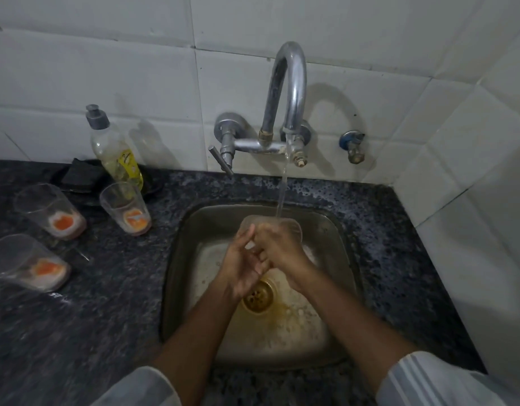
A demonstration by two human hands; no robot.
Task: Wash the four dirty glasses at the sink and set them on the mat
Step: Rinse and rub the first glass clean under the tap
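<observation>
Both hands, left hand [242, 271] and right hand [279, 253], hold a clear glass [285, 225] over the sink [335, 230] under the tap's [291, 83] running stream. Three dirty glasses [125, 208] stand near the counter's [106, 303] left edge.

No text, brand, number or sign can be read anywhere. The only printed surface is the yellow label [127, 167] on the soap bottle [112, 148], which stands at the back edge of the countertop [106, 288] by the wall (its dark markings are too blurred and small to make out as letters).
</observation>
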